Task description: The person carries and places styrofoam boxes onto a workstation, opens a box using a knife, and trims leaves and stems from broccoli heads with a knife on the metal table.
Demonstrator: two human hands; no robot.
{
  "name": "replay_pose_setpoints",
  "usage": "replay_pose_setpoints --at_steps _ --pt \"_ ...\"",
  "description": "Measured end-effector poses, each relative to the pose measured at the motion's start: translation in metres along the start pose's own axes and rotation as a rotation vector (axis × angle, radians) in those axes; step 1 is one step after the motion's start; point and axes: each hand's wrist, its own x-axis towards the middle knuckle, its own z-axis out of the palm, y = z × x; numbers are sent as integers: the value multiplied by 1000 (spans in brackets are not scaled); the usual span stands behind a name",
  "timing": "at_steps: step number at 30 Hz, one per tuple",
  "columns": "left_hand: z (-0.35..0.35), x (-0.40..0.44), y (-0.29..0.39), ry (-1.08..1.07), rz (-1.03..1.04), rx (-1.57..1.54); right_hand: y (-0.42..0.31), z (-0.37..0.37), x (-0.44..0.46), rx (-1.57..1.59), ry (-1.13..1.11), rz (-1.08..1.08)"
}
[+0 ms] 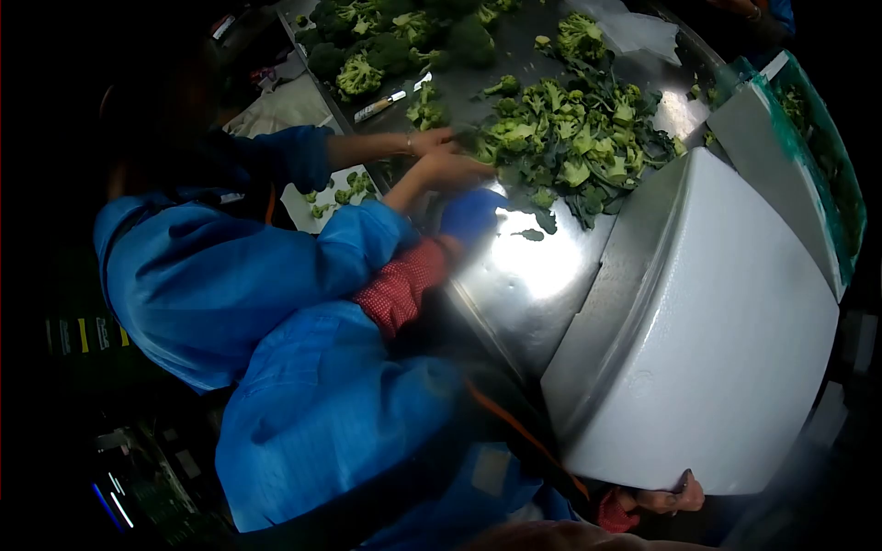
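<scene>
My left hand (473,216), in a blue glove below a red dotted cuff, is over the shiny metal table (542,275), beside a co-worker's two hands (446,161); its fingers are blurred. At the bottom, my right hand (675,497), with a matching red cuff, has its fingers closed around the lower edge of a large white box (726,340). The box stands tilted at the table's right side. A pile of cut broccoli (579,138) lies beyond my left hand, close to the co-worker's fingers.
More broccoli heads (395,41) lie at the back left, near a knife (378,106). A white tray (308,209) with small florets is at the left. A green-lined box (776,129) stands at the right. The co-worker's blue sleeves (230,266) are close on the left.
</scene>
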Motion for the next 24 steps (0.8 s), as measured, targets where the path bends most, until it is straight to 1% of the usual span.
replay_pose_setpoints --at_steps 1,2,5,6,9,11,13,15,17,19,21,24 --pt "3 -1 -3 -22 -3 -4 -1 -1 2 -15 -11 -2" --pt "0 0 9 -88 -3 13 -1 -2 1 -14 -10 12" --pt "25 14 12 162 147 -132 -3 -3 0 -20 -7 54" --pt "39 24 5 204 59 -151 -4 -2 -1 -25 -8 67" --pt "44 64 -4 341 82 -114 -4 0 -1 16 30 58" --pt "38 105 -29 391 121 -154 0 0 -3 2 35 6" --pt "11 156 -83 554 188 16 9 -3 -7 -44 9 -46" --pt "-66 170 -49 470 -181 350 24 -6 -15 -21 -7 -40" --pt "-101 190 -141 769 -12 277 51 -10 -29 -5 -35 -16" --pt "-144 175 -111 692 -499 533 70 -14 -44 -35 -66 -11" --pt "-171 179 -226 718 -297 640 68 -13 -44 -70 -91 -43" --pt "-189 168 -205 276 -624 927 55 -17 -31 -129 -130 -130"
